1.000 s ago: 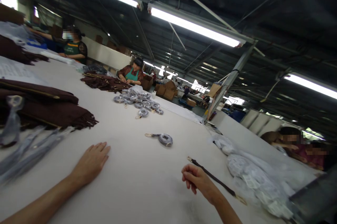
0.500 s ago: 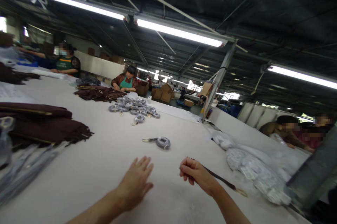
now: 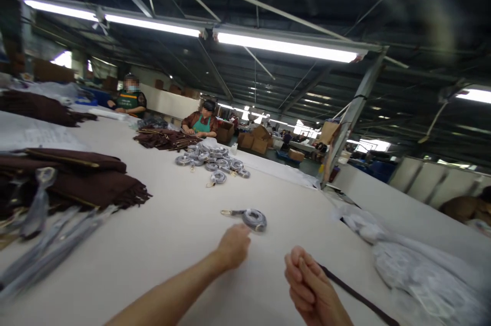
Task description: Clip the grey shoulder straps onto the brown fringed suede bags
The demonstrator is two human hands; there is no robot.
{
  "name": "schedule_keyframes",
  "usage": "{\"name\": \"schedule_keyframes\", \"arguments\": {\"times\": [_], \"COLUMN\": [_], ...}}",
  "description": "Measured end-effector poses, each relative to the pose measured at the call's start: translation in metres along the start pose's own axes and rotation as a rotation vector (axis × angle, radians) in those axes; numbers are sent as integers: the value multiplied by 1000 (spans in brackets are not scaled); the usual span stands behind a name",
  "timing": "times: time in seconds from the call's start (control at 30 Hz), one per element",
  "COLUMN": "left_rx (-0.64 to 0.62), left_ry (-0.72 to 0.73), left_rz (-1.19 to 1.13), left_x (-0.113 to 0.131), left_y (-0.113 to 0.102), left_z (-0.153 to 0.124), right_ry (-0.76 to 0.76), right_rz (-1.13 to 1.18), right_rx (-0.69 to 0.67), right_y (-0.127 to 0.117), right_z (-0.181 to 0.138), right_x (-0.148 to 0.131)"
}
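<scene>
My left hand is curled closed over the table, its fingers at the near edge of a coiled grey strap. The coil looks wrapped in clear plastic, with a gold clasp pointing left. Whether the fingertips pinch anything is hidden. My right hand is closed, thumb against fingers, around one end of a dark brown strap. That strap trails off to the lower right across the table. Farther back lies a pile of similar coiled straps, with one coil just in front.
Brown fringed bags and plastic-wrapped straps lie on the left of the white table. Clear plastic bags are heaped at right. Two co-workers stand beyond the table, near another brown stack. A metal post rises behind.
My left hand has gone from open and spread to curled closed beside the coiled strap. The view has turned left. My right hand stays closed with the dark strap.
</scene>
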State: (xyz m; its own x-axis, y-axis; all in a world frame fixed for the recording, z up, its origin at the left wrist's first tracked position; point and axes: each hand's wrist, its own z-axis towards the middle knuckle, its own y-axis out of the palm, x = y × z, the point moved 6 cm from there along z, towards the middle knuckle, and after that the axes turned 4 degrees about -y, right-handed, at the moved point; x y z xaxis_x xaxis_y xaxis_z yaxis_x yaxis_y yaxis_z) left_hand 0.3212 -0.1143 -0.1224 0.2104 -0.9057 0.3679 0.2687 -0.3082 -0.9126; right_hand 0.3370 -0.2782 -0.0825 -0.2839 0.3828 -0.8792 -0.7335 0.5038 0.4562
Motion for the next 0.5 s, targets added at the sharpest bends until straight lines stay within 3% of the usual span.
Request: {"name": "schedule_keyframes", "arguments": {"times": [0.1, 0.27, 0.4, 0.5], "left_rx": [73, 75, 63, 45], "left_ry": [-156, -244, -233, -198], "left_rz": [59, 86, 6, -116], "left_x": [-42, -73, -80, -86], "left_y": [-20, -3, 3, -15], "left_z": [48, 91, 76, 39], "right_ry": [93, 123, 97, 107], "right_rz": [-56, -175, -277, -350], "right_rx": [-119, -169, -116, -137], "right_y": [11, 8, -1, 4], "right_z": [5, 7, 6, 3], "right_x": [24, 28, 24, 23]}}
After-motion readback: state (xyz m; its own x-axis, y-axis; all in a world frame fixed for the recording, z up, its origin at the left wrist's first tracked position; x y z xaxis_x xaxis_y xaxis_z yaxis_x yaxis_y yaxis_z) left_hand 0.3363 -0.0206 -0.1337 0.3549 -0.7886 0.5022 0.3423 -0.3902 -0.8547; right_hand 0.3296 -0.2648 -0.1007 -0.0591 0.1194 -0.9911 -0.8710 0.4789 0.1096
